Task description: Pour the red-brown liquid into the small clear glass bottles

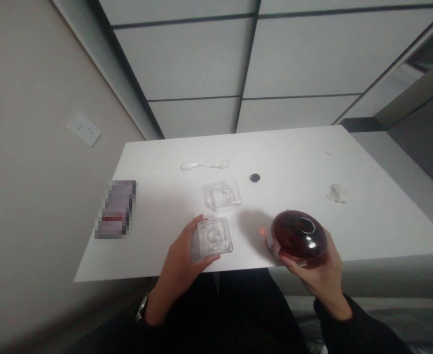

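My left hand is closed around the sides of a clear square container with a round hollow in its top, at the table's front edge. Just beyond it sits a second clear square container of much the same look. On the right, my right hand grips a rounded dark-red bottle from its near and right sides; a glossy dark opening or disc shows on its top. The bottle is over the front edge, and whether it touches the table I cannot tell.
On the white table lie a clear twisted strip, a small dark disc and a crumpled translucent scrap. A pixelated box-like item lies at the left edge. Pale panels stand behind; a wall socket is left.
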The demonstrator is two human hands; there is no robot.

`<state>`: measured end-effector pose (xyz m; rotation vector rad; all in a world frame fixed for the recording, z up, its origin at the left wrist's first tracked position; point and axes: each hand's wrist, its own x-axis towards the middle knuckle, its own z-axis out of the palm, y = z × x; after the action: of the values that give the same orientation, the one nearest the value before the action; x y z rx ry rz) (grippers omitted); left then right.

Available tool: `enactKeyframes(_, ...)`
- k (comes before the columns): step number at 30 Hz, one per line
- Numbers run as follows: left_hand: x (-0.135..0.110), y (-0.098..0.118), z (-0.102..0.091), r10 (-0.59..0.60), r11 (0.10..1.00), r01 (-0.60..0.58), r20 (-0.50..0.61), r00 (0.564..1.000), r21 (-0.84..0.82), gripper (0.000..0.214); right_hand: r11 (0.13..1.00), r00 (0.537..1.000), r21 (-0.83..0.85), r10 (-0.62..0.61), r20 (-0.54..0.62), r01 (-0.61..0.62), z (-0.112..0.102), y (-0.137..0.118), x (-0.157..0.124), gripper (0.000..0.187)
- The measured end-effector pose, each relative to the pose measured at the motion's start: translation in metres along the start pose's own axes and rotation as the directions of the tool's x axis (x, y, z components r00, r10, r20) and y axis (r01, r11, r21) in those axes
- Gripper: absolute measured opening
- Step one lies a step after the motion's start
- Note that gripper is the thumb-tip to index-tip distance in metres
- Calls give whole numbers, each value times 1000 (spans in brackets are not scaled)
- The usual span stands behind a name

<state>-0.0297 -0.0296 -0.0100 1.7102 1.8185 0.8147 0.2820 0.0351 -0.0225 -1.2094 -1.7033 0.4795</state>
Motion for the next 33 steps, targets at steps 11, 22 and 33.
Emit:
enactKeyframes(11,9,10,8,227,970,-231,57,972,78,98,972,900,112,-233,367,206,-20,-22,27,83)
enactKeyframes(22,9,12,8,238,968,-241,53,970,63,105,950,827,84,-304,474,301,-22,-27,37,77)
enactKeyframes(33,9,11,7,231,972,-234,80,970,27,102,908,782,11,-367,504,419,-28,-33,49,82)
